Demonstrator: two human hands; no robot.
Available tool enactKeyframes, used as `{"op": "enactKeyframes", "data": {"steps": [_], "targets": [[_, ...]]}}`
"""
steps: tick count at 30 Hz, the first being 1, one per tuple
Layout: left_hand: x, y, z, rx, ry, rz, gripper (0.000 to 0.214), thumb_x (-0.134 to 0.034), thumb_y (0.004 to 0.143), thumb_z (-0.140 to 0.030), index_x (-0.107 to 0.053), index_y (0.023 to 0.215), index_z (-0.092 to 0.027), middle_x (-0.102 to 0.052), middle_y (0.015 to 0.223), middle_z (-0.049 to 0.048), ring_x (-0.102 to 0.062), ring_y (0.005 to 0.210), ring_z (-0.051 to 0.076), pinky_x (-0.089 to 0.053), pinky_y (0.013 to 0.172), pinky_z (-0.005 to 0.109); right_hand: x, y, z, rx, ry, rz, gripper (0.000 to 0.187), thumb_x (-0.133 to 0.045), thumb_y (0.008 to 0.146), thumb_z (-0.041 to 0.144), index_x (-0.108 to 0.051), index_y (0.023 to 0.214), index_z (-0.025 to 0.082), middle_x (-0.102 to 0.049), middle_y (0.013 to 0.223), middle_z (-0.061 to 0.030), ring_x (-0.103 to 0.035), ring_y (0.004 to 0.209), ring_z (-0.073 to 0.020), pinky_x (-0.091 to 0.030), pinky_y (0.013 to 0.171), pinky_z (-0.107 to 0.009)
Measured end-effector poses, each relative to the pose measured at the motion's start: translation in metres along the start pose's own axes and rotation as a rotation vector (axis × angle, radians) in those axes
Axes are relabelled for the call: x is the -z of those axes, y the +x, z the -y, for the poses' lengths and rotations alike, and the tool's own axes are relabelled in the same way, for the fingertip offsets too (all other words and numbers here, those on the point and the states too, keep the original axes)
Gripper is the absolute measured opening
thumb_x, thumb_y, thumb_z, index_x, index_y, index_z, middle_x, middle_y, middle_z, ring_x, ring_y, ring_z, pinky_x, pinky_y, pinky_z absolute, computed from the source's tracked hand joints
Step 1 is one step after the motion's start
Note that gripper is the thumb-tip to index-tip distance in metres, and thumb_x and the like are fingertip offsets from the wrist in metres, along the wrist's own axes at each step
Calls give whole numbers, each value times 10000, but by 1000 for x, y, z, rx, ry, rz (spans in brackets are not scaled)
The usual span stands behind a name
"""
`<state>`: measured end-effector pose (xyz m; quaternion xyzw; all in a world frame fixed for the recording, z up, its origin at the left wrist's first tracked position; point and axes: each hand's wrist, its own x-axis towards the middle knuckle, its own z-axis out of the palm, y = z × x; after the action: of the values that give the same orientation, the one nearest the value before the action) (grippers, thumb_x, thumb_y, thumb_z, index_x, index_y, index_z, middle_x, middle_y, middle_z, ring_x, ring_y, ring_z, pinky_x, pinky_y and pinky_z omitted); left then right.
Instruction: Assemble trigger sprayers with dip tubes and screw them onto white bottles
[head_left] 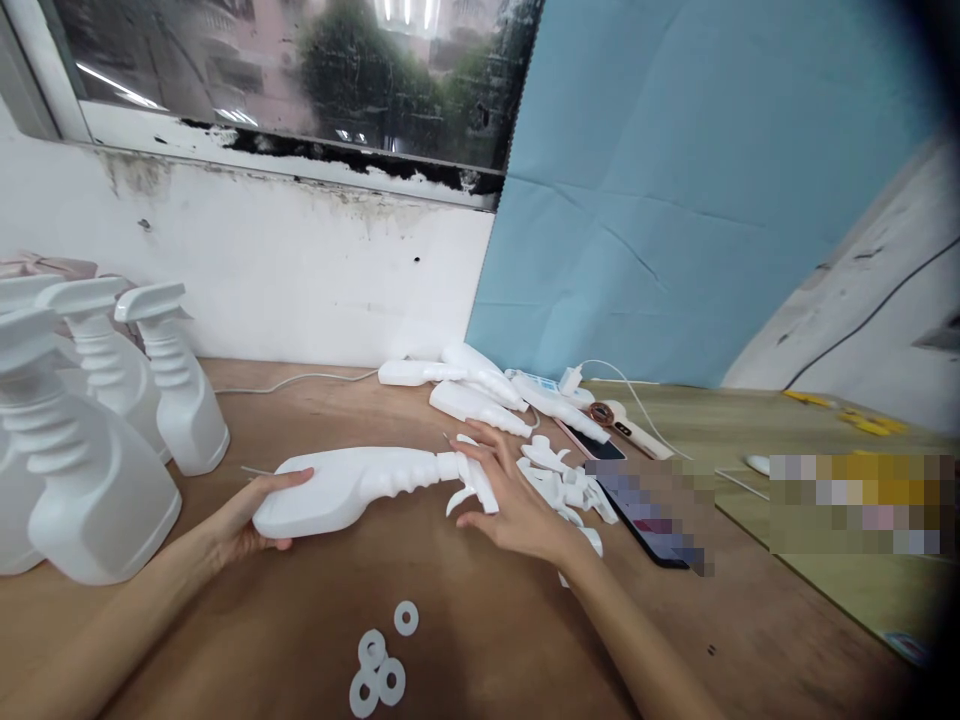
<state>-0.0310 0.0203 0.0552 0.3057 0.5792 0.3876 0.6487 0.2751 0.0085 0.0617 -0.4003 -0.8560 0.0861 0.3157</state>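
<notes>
A white spray bottle (345, 485) lies on its side on the wooden table (480, 640). My left hand (244, 520) is closed around its base end. At the bottle's neck, my right hand (506, 495) grips a white trigger sprayer head (472, 485). A heap of loose white trigger heads (559, 480) lies just right of that hand. Several white ring washers (382, 660) rest on the table near me.
Assembled white spray bottles (112, 420) stand upright at the left. More empty bottles (480, 390) lie at the back by a charger and cable (574, 378). A phone (645, 515) lies right of the heap. A blue sheet (690, 190) hangs behind.
</notes>
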Motion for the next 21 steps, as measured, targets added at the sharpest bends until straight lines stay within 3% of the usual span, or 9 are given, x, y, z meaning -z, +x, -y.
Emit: {"op": "enactKeyframes", "data": {"steps": [4, 7, 10, 15, 21], "targets": [[4, 5, 3, 88, 11, 73, 328, -683, 623, -314, -633, 864, -98, -639, 534, 74, -565, 388, 181, -470, 285, 238, 1, -1, -8, 158, -37, -41, 444, -490, 752, 151, -409, 1178, 246, -480, 1170, -90, -437, 1095, -238, -382, 876, -405], [6, 7, 4, 51, 11, 148, 342, -689, 626, -316, -628, 874, -89, -642, 561, 69, -564, 413, 170, -468, 294, 234, 0, -1, -12, 138, -50, -87, 267, -538, 751, 211, -540, 1015, 250, -607, 915, -54, -519, 880, -230, -409, 757, -380], [7, 5, 3, -47, -2, 170, 368, -709, 609, -298, -618, 909, -105, -662, 632, 59, -593, 489, 170, -485, 342, 232, -3, -1, -9, 73, 44, -108, 239, -625, 701, 273, -575, 933, 239, -624, 860, -42, -525, 814, -217, -405, 737, -364], [4, -3, -2, -201, 7, 129, 529, -753, 534, -287, -582, 1017, -159, -693, 841, 89, -650, 763, 227, -539, 656, 272, -13, -4, -5, -99, 173, -133, 197, -641, 672, 331, -589, 818, 210, -597, 732, -18, -533, 693, -173, -416, 643, -298], [-1, -5, 0, -351, 53, 48, 545, -756, 475, -332, -572, 956, -153, -676, 918, 124, -640, 800, 289, -533, 669, 351, -21, -6, -2, -62, 193, -80, 124, -625, 660, 317, -596, 697, 202, -571, 605, -5, -505, 558, -143, -391, 544, -271]]}}
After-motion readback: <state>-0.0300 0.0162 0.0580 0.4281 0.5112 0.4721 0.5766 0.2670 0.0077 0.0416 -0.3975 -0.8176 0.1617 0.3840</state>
